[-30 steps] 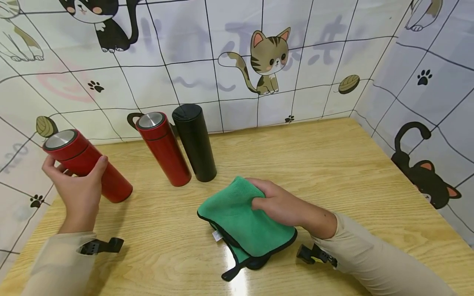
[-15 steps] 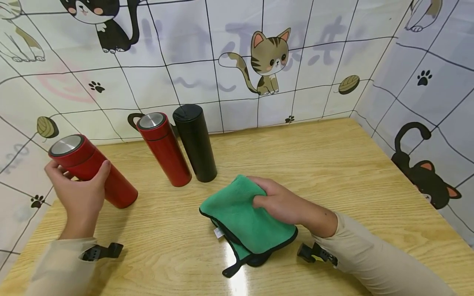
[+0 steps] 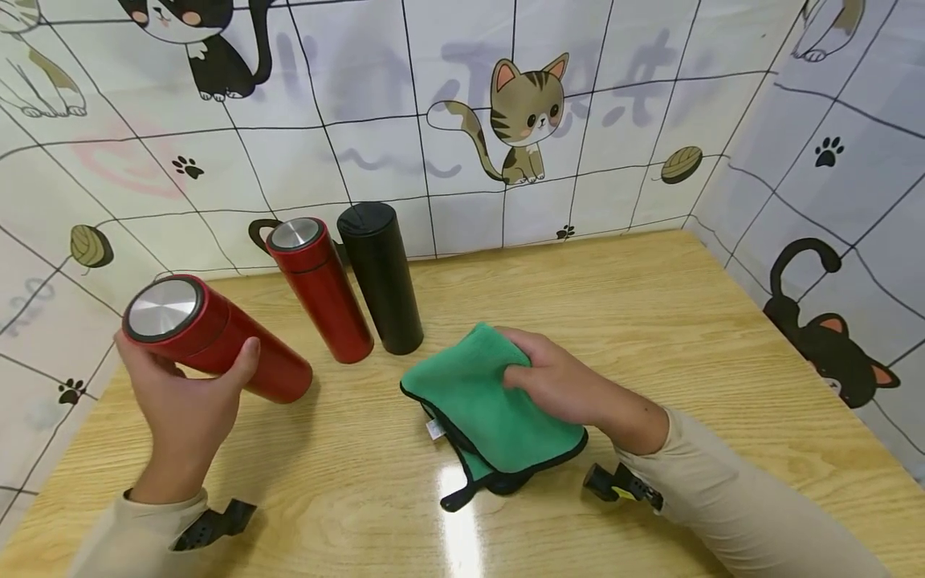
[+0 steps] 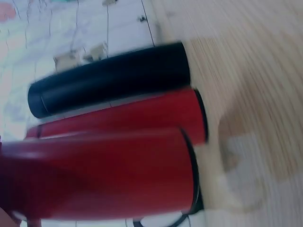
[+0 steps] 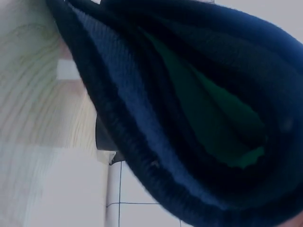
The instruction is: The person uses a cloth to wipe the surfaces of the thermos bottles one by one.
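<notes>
My left hand [image 3: 184,409] grips a red thermos flask [image 3: 224,321] around its upper body, thumb on the near side. This flask leans toward me and to the left, its silver lid turned up to the head camera; the left wrist view shows its dark-rimmed base. In my right hand [image 3: 567,389] is a folded green cloth [image 3: 477,401] with black edging, a white tag and a hanging loop, pinched near its upper corner. The right wrist view looks into the cloth's folds, and the fingertips behind it are hidden.
A second red thermos flask [image 3: 325,297] stands upright at the back of the wooden table [image 3: 592,305], beside a black one [image 3: 383,281]. Behind them rises a white cat-patterned backdrop [image 3: 462,217], which also borders the table on both sides.
My left hand has brought the red flask rightward and closer to the head camera, toward the standing flasks. The right hand and cloth have shifted slightly up and to the right.
</notes>
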A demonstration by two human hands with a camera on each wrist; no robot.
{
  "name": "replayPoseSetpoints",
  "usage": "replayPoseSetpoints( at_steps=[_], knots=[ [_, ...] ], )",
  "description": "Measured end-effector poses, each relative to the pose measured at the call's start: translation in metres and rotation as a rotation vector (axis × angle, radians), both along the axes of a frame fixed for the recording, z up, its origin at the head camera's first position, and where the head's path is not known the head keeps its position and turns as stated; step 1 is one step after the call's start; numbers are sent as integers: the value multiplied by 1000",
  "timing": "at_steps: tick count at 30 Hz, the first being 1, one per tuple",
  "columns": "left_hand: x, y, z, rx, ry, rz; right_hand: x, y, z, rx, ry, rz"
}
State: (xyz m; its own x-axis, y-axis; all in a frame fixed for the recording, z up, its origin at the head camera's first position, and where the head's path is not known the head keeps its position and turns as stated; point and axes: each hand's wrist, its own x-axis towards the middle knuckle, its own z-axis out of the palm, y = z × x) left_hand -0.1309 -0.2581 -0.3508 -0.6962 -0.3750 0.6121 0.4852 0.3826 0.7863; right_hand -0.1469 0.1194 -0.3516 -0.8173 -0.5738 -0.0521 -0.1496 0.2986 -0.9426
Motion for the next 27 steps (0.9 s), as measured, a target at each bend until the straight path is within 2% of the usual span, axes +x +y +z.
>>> replayPoseSetpoints(
  at_steps=[5,7,16,22,27],
  knots=[
    [7,18,-5,-15,69,-193,-2,3,2,30,29,-62],
    [11,27,-6,-33,68,-240,-4,4,3,35,32,-75],
    [20,61,-5,-170,-67,-342,-8,8,6,21,41,-128],
    [19,83,-11,-309,-78,-457,-9,9,5,2,56,-139],
    [17,103,-11,-355,-90,-545,-9,10,5,4,68,-156]
  ],
)
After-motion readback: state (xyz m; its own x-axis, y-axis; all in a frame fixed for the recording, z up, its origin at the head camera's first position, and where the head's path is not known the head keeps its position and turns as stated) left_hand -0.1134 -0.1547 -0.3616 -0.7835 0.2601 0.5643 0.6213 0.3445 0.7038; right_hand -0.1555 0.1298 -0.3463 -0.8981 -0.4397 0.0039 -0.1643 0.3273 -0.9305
